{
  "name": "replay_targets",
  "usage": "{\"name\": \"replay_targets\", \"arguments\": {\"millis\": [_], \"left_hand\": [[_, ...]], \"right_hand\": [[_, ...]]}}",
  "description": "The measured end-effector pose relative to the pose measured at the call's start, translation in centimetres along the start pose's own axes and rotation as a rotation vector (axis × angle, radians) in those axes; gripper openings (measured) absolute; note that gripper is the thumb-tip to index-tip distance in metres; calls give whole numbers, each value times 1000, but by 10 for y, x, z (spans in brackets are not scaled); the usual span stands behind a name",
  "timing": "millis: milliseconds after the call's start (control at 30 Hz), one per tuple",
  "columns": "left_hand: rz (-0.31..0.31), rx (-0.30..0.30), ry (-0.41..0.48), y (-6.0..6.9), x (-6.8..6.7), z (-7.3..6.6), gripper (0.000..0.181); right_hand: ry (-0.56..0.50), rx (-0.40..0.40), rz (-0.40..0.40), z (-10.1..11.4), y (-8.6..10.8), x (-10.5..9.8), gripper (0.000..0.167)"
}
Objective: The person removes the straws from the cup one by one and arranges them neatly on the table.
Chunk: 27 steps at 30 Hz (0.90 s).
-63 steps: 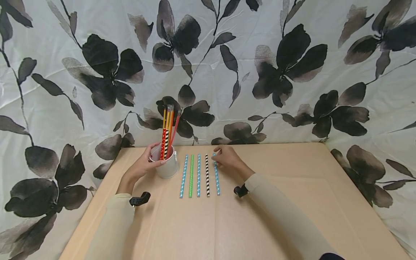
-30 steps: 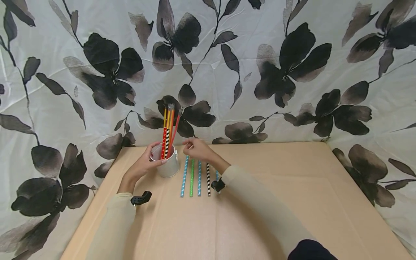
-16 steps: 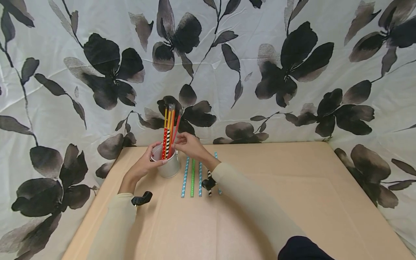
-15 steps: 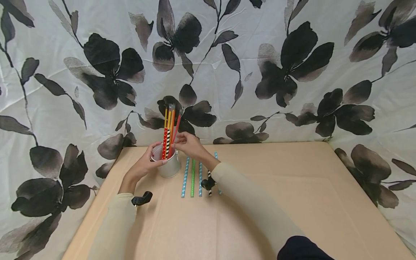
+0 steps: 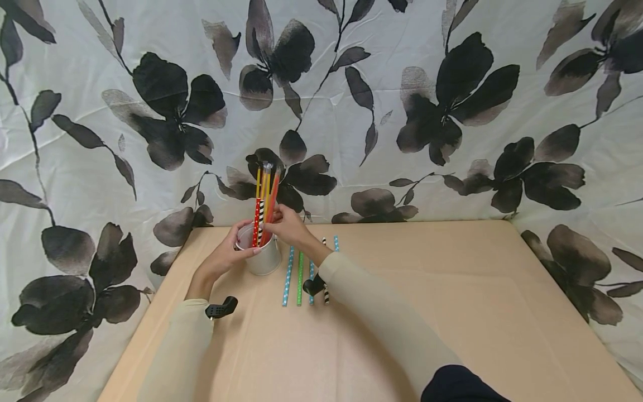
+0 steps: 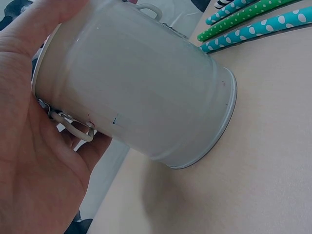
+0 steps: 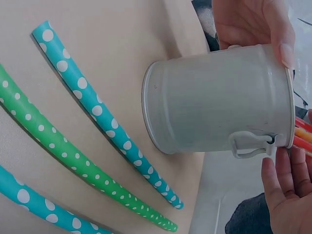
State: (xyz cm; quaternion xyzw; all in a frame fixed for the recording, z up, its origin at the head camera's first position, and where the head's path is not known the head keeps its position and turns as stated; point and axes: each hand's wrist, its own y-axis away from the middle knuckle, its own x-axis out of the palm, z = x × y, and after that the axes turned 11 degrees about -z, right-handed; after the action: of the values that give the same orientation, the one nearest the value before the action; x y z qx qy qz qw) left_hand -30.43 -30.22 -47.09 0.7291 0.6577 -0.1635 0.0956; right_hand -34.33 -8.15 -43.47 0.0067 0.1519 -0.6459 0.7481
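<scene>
My left hand [image 5: 223, 254] grips the small white metal bucket [image 5: 264, 262] at its rim, thumb in front; the left wrist view shows the bucket's wall [image 6: 141, 87] close up. Several straws stand in the bucket: a red dotted one [image 5: 256, 220], a black striped one [image 5: 260, 215], and yellow and orange-red ones. My right hand [image 5: 293, 228] is at the bucket's right rim, its fingertips pinching an orange-red straw [image 5: 273, 195]. In the right wrist view, red and orange straw ends [image 7: 303, 136] show beside the fingers; the fingertips' contact is partly hidden.
Right of the bucket, straws lie in a row on the wooden table [image 5: 402, 268]: blue dotted [image 5: 288, 279], green dotted [image 5: 300, 279], another blue [image 5: 311, 296], black-and-white striped [image 5: 326, 297] and blue [image 5: 336, 243]. The right forearm covers parts of them. A floral cloth [image 5: 321, 134] hangs behind.
My right hand has moved left from the far right blue straw to the bucket's rim and now pinches the orange-red straw. The left hand still holds the bucket. The row of straws stays put.
</scene>
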Motion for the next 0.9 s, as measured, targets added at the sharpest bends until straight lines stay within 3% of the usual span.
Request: {"name": "replay_targets", "arguments": {"millis": [500, 900], "left_hand": [[13, 8, -20, 1, -4, 2, 87], [27, -5, -28, 2, -8, -2, 87]], "right_hand": [[77, 59, -80, 4, 4, 11, 25], [22, 35, -76, 5, 5, 16, 14]]}}
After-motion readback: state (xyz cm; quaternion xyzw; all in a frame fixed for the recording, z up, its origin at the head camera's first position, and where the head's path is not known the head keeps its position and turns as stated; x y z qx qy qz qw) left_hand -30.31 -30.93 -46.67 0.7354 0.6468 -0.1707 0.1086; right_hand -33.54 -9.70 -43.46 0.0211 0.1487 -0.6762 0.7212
